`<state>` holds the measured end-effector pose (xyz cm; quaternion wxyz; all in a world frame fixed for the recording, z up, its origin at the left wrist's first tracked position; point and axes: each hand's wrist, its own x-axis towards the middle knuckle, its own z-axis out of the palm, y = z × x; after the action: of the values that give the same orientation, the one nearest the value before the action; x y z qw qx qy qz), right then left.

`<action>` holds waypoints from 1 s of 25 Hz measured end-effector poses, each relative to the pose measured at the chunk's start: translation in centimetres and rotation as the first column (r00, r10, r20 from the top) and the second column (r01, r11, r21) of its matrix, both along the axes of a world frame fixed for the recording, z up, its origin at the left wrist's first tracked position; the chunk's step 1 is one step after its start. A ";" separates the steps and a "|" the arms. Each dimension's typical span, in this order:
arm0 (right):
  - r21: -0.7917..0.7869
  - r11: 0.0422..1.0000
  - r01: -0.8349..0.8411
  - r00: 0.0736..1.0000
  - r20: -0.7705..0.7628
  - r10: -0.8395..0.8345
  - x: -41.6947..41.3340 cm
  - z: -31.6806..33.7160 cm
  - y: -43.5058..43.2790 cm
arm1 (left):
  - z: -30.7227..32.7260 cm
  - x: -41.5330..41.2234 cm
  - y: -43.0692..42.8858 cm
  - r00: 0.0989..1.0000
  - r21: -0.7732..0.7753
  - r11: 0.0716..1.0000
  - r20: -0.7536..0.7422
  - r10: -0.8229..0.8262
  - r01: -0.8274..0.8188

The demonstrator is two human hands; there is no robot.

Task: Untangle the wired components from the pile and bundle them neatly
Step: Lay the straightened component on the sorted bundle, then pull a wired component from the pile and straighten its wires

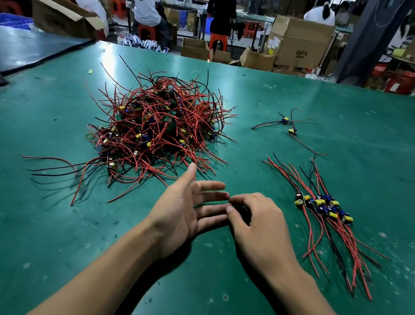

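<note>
The tangled pile (162, 127) of red-and-black wired components lies at the far left of the green table (23, 236). A sorted bundle (327, 207) lies on the right, its small boards lined up and its leads fanned toward the near edge. Two loose components (288, 125) lie farther back on the right.

In the near centre the left hand (180, 213) is open, palm turned to the right, fingers straight and spread. The right hand (258, 226) is just beside it with its fingers curled. It seems to pinch a thin green strand (209, 204) that runs across to the left fingers — most likely an elastic band, though it is too fine to be sure. Neither hand touches any wire.

The step in hand looks like readying the tie for the sorted bundle. To do it well, spread the strand wide over the left fingers first, so it can pass over the boards without snagging. Then gather the leads parallel, boards side by side. Seat the tie just beside the boards rather than far down the leads, where it would likely slip off. The two loose components belong in the bundle too — better collected before tying than forced in afterwards.
</note>
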<state>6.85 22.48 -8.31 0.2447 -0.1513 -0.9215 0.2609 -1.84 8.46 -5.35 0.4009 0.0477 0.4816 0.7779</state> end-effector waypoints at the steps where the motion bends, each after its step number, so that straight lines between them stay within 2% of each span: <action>1: -0.007 1.000 0.010 1.000 0.000 -0.010 -0.3 0.0 -0.1 | 0.1 -0.1 -0.1 1.000 0.003 1.000 0.005 0.020 -0.020; 6: -0.096 0.995 0.000 0.999 -0.053 -0.006 -2.9 0.5 -1.3 | 0.0 -0.6 -0.1 0.985 0.056 0.985 0.060 0.162 -0.165; 10: -0.035 0.999 0.001 0.995 -0.097 -0.004 -7.6 2.8 -2.3 | 0.0 -0.9 0.0 0.978 0.073 0.980 0.117 0.173 -0.183; 14: 0.033 0.985 -0.170 0.983 -0.062 0.172 -13.0 4.7 -5.8 | -0.1 -1.8 0.0 0.943 0.200 0.953 0.287 0.167 -0.229; 17: -0.001 0.989 -0.146 0.989 -0.033 0.146 -15.7 5.3 -7.1 | -0.6 -2.2 -0.2 0.936 0.209 0.951 0.316 0.153 -0.226; 18: 0.024 0.990 -0.136 0.990 -0.016 0.137 -16.3 5.3 -7.2 | -0.7 -2.3 -0.2 0.933 0.215 0.949 0.327 0.153 -0.231; 21: 0.252 0.940 -0.232 0.970 0.135 0.203 -17.5 5.1 -7.5 | -1.1 -2.7 -0.1 0.924 0.219 0.944 0.346 0.160 -0.246; 25: 0.169 0.942 -0.291 0.914 0.341 0.221 -18.6 5.5 -7.4 | -1.0 -2.5 -0.1 0.931 0.237 0.938 0.322 0.170 -0.253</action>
<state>-11.75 15.10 -2.83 0.0719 -0.0412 -0.9834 0.1614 -4.35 8.36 -6.35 0.3711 -0.0670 0.3058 0.8742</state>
